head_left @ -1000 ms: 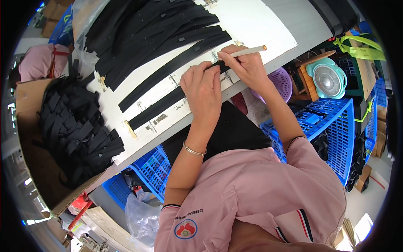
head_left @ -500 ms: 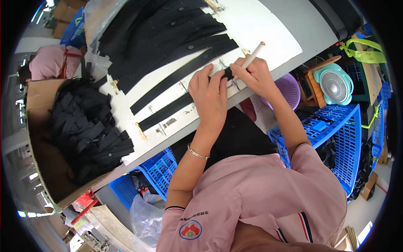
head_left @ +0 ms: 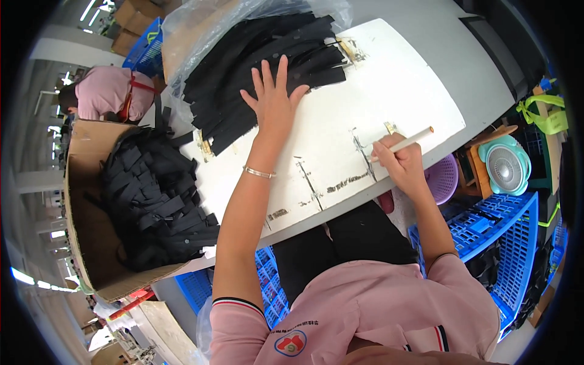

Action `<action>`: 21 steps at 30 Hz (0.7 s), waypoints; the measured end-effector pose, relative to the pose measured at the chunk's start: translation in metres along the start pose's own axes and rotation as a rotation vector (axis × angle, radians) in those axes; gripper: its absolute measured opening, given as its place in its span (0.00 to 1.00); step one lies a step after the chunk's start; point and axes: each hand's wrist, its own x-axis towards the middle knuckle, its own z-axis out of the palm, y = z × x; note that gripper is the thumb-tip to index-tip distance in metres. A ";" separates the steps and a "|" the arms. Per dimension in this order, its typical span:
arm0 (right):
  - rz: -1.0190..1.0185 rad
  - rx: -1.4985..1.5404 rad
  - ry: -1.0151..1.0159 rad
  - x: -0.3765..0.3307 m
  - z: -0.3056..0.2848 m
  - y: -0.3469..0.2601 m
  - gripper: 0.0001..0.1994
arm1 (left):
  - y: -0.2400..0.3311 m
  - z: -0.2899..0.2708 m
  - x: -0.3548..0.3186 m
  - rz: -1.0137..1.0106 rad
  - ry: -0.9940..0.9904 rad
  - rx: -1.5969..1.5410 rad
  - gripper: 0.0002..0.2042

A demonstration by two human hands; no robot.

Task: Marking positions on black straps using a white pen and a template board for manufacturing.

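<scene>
While the left hand (head_left: 275,100) lies spread on black strips (head_left: 255,73), the right hand (head_left: 401,163) grips a stick (head_left: 406,142).

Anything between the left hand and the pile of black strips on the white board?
Nothing visible. The left hand already lies flat on the black strips, fingers spread. The right hand holds a white marking pencil apart, near the board edge.

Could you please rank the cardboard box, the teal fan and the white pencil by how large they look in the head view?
1. Cardboard box
2. Teal fan
3. White pencil, in the right hand

Fisheye bending near the rim makes true sizes unsure.
</scene>
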 end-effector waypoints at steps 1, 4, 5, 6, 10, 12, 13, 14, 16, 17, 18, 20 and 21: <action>0.008 -0.013 -0.022 0.001 -0.001 0.000 0.10 | -0.008 0.002 0.013 0.000 0.016 0.017 0.38; 0.007 -0.027 -0.031 0.001 -0.002 -0.001 0.09 | -0.031 0.011 0.050 0.019 0.023 0.108 0.36; 0.001 -0.061 -0.039 0.002 -0.003 -0.002 0.09 | -0.041 0.015 0.059 0.056 0.063 0.137 0.34; -0.005 -0.094 -0.047 0.002 -0.003 -0.005 0.09 | -0.050 0.016 0.070 0.049 0.066 0.141 0.34; 0.004 -0.095 -0.038 0.002 -0.003 -0.005 0.08 | -0.080 0.024 0.111 0.122 0.121 0.258 0.32; 0.010 -0.094 -0.051 0.002 -0.003 -0.006 0.08 | -0.094 0.026 0.126 0.225 0.206 0.325 0.32; 0.031 -0.091 -0.038 0.002 -0.004 -0.006 0.08 | -0.097 0.027 0.133 0.233 0.187 0.363 0.32; 0.046 -0.079 -0.035 0.002 -0.002 -0.006 0.08 | -0.106 0.026 0.141 0.211 0.189 0.376 0.32; 0.022 -0.074 -0.073 0.004 0.002 -0.008 0.08 | -0.127 0.021 0.151 0.176 0.241 0.521 0.31; 0.079 -0.090 -0.026 0.001 -0.004 -0.005 0.08 | -0.090 0.023 0.161 0.007 0.018 0.371 0.33; 0.110 -0.079 -0.001 -0.001 -0.004 -0.006 0.08 | -0.079 0.021 0.160 -0.047 0.042 0.311 0.33; 0.068 -0.077 -0.069 0.000 0.000 -0.007 0.08 | -0.097 0.037 0.148 0.052 0.393 0.275 0.32; 0.100 -0.039 -0.033 -0.001 0.002 -0.008 0.09 | -0.097 0.045 0.145 0.009 0.403 0.387 0.32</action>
